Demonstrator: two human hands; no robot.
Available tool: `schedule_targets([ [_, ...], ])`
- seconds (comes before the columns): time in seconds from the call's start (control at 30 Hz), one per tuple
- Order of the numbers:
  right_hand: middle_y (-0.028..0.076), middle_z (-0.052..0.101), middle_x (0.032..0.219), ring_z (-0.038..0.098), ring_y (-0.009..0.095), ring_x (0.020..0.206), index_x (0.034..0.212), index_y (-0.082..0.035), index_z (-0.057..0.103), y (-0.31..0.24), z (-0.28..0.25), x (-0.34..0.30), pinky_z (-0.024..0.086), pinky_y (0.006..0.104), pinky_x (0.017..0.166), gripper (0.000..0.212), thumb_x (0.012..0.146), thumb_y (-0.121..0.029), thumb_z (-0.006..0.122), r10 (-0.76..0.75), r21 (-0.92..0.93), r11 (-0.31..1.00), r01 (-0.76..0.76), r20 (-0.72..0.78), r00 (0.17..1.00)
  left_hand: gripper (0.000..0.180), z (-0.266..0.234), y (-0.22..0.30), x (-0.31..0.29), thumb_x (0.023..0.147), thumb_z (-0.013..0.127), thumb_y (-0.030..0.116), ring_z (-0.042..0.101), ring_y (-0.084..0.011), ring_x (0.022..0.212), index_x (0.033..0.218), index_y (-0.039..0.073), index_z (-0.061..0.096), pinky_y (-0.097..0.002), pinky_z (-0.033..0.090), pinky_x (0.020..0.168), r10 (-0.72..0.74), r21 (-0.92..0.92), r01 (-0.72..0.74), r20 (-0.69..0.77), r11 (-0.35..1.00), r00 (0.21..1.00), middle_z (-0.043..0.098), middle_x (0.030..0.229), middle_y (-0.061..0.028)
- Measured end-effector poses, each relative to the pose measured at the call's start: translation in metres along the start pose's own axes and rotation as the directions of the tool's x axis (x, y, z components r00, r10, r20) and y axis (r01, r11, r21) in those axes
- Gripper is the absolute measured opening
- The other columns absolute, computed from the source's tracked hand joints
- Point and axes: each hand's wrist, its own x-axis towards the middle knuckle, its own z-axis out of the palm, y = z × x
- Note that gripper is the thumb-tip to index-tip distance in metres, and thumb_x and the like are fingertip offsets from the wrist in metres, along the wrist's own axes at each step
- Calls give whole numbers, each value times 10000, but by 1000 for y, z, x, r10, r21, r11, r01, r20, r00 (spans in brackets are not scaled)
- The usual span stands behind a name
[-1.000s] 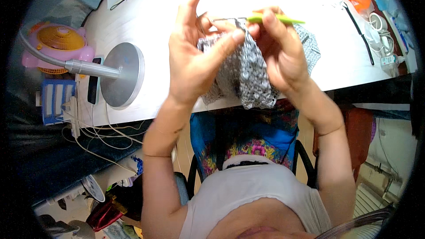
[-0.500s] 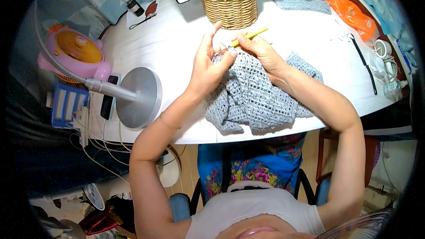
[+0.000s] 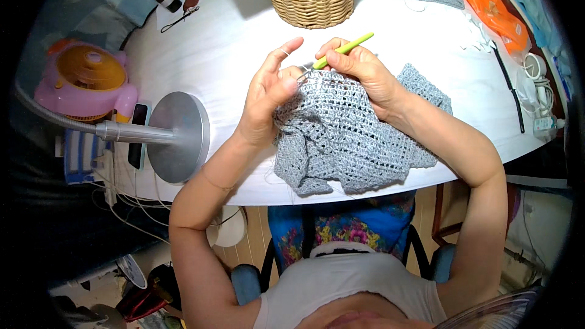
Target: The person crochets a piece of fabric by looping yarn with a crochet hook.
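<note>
The green hook (image 3: 356,42) lies slantwise between my hands; its long axis runs from upper right, where the handle juts past my right thumb, down to lower left, where the thin shaft meets the top edge of the grey openwork fabric (image 3: 344,128) — just beside my left thumb, so the tip is nearer my left hand; whether it sits inside a loop is too small to tell. My right hand (image 3: 367,76) grasps the handle between thumb and forefinger; its forearm slants in from the lower right, elbow bent outward. My left hand (image 3: 262,97) pinches the fabric's upper left edge, thumb in front, index finger raised with a pale strand (image 3: 285,52) across it; the other fingers are partly hidden — I cannot tell how tightly they curl. The fabric drapes below both hands over the white table (image 3: 225,61), bunched at the left; the wicker basket (image 3: 311,1) stands apart, beyond my fingertips.
</note>
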Motion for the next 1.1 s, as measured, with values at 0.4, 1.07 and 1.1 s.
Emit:
schedule_targets([
  [0.4, 62, 580, 807, 559, 83, 731, 933, -19, 583, -13, -21, -1, 487, 186, 641, 239, 806, -221, 595, -119, -115, 987, 111, -66, 991, 614, 6, -1, 1, 788, 474, -46, 545, -75, 753, 1322, 5, 176, -188, 454, 665, 39, 224, -28, -47, 974, 998, 560, 840, -52],
  [1.07, 93, 594, 811, 589, 105, 727, 957, 11, 557, -8, -15, -3, 500, 192, 643, 261, 808, -200, 589, -78, -108, 991, 77, -11, 997, 567, -1, -1, 2, 712, 365, -48, 538, -108, 678, 1270, -30, 266, -196, 443, 622, -13, -6, 12, -103, 1000, 995, 554, 743, -79],
  [1.1, 94, 596, 809, 591, 106, 726, 957, 13, 555, -8, -15, -3, 501, 193, 643, 258, 809, -196, 587, -80, -114, 990, 77, -17, 997, 524, 1, -1, 2, 750, 387, -14, 536, -105, 669, 1262, -29, 276, -197, 443, 615, -29, -67, 21, -123, 998, 992, 554, 737, -74],
])
